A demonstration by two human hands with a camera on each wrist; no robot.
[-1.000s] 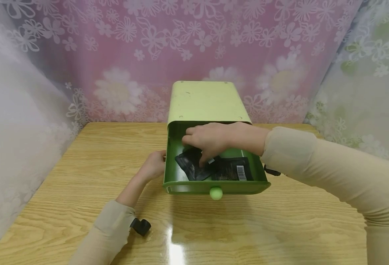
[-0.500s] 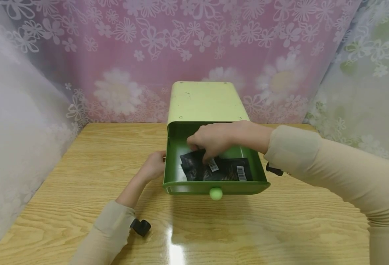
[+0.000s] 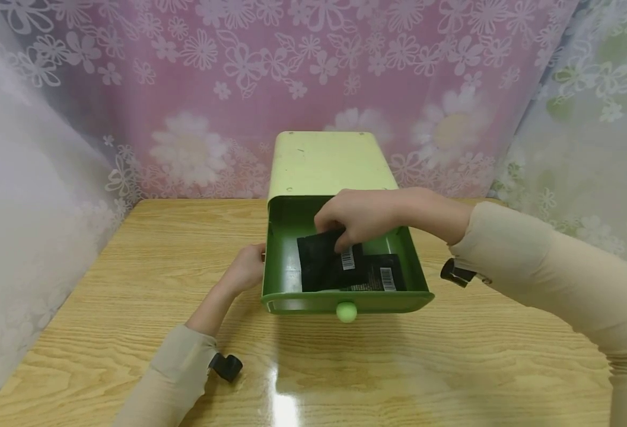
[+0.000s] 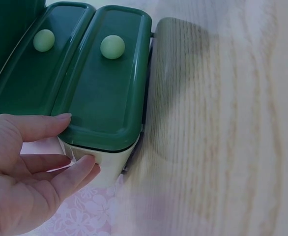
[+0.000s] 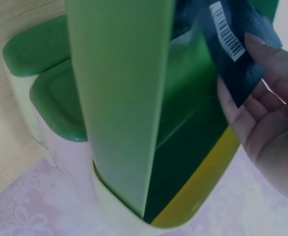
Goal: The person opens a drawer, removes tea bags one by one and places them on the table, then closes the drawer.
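My right grip (image 3: 363, 214) pinches a black packet (image 3: 318, 264) inside an open green drawer (image 3: 302, 303).
My right thumb and fingers are clamped on the packet, its white barcode showing; it overlaps a second black packet (image 3: 397, 268) at the drawer's front right. The drawer juts from a pale green cabinet (image 3: 334, 163) on a wood-grain table (image 3: 452, 367). My left grip (image 3: 249, 267), fingers loose and thumb apart from them, touches the cabinet's left side by the closed bottom drawer (image 4: 102, 93).
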